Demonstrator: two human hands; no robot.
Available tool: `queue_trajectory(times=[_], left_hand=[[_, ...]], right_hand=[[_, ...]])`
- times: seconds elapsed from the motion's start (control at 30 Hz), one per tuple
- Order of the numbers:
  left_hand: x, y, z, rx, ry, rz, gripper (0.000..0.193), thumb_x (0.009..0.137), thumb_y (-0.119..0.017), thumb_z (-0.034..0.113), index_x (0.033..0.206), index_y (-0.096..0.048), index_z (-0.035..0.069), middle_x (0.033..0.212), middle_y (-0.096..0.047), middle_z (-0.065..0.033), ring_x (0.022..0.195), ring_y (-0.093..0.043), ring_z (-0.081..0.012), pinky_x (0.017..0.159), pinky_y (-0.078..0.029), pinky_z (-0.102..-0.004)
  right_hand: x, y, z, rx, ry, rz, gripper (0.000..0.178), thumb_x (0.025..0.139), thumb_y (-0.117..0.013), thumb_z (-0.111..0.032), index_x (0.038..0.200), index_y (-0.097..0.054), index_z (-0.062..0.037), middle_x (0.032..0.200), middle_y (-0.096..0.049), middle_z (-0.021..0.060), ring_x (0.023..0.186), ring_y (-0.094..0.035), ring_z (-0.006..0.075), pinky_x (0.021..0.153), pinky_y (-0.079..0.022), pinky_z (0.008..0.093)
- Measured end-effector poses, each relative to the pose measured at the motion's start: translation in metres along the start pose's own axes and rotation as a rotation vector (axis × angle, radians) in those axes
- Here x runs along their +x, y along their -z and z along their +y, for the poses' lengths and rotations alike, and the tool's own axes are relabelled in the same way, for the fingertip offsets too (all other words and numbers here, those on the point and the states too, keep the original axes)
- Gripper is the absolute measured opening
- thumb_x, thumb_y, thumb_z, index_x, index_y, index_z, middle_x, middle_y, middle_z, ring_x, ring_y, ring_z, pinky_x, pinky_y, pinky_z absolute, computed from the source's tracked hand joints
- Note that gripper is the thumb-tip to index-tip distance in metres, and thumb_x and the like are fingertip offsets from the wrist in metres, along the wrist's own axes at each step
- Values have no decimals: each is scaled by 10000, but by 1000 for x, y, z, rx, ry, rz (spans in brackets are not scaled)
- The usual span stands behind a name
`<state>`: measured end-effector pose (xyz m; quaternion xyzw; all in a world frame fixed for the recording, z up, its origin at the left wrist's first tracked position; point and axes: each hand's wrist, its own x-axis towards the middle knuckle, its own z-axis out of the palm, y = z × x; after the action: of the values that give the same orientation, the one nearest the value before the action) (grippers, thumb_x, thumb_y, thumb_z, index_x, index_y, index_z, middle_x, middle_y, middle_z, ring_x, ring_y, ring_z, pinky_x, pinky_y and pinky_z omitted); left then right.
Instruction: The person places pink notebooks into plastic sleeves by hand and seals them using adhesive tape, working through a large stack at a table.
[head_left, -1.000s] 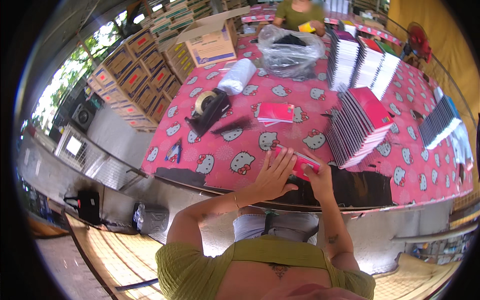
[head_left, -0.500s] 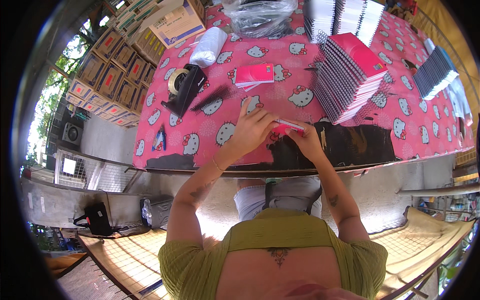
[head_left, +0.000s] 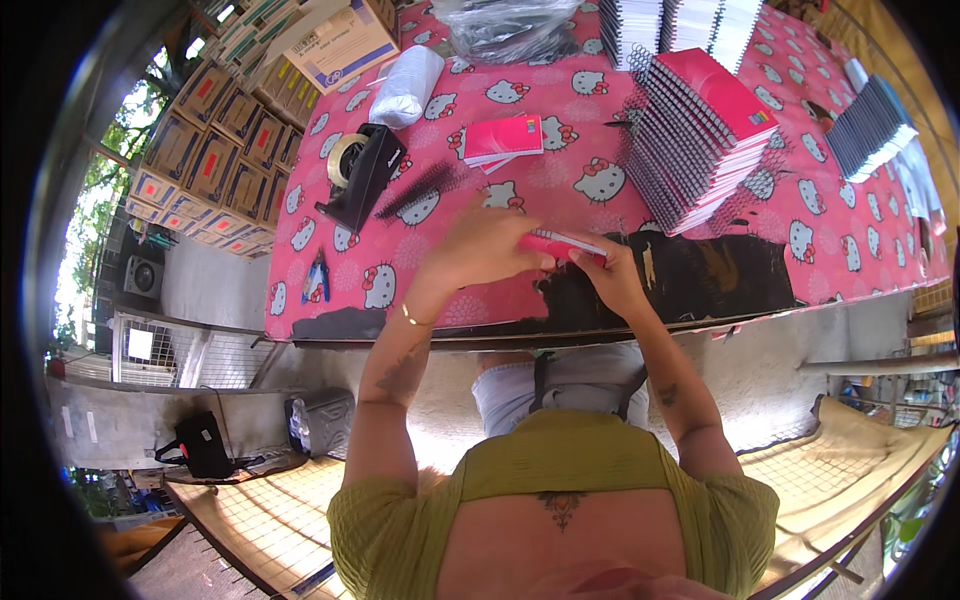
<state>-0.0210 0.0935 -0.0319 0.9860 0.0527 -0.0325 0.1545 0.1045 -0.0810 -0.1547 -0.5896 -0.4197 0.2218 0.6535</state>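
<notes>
Close above the table's front edge, a small red-covered notebook point(head_left: 562, 243) is held between my two hands, its white page edges facing up. My right hand point(head_left: 614, 277) grips its right end, thumb on the near cover. At the left end, the closed fingers of my left hand point(head_left: 478, 247) pinch it; the fingertips are partly hidden. Just beyond lies a little stack of red notebooks point(head_left: 503, 138). Loose black spiral coils point(head_left: 415, 192) rest left of that stack. To the right stands a tall pile of red spiral-bound notebooks point(head_left: 700, 140).
A black tape dispenser point(head_left: 368, 185) and small blue-handled pliers point(head_left: 316, 278) lie at the left. Behind them are a white roll point(head_left: 408, 86) and a cardboard box point(head_left: 340, 45). White spiral-bound books point(head_left: 690, 30) stand at the back; dark-covered books point(head_left: 872, 135) lie far right.
My left hand has turned, its raised index finger now lowered toward the notebook's left end. The notebook has shifted slightly left, still in my right hand. The whole view has shifted a little.
</notes>
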Motion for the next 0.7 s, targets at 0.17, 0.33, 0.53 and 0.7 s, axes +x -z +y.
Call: queue_trajectory(times=[0.17,0.33,0.53,0.7], left_hand=[[5,-31,-26,-116,-46,231,407,883,-684,377,1189,-667,109,1017,-705,-134,1006,-655,-323,1036,-360,-505],[3,-31,-29,-43,-75,214,429,942,-617,354,1307,-595,131,1177,-669,-117,1127,-617,-289,1086,-313,-522],[-15,-87,23,295,-70,516,742,956,-510,500,1463,-384,-26,1526,-368,-227,1443,-321,-362,1142,-136,-650],[3,-60,15,399,73,596,879,932,-470,594,1496,-303,-60,1577,-261,-264,1486,-213,-415,1149,-70,-665]], right_hand=[[3,1,0,21,-35,-24,292,946,-617,-9,1233,-666,-28,1019,-718,63,891,-617,89,822,-493,251],[3,2,4,73,-68,-18,289,947,-617,-11,1233,-660,-10,1055,-712,82,931,-618,93,853,-493,255],[1,0,-11,152,-90,31,300,950,-621,-40,1242,-643,26,1122,-709,91,1001,-624,108,910,-496,279],[4,-10,-15,161,-40,6,321,955,-612,-43,1265,-623,38,1153,-705,88,1029,-621,107,920,-496,281]])
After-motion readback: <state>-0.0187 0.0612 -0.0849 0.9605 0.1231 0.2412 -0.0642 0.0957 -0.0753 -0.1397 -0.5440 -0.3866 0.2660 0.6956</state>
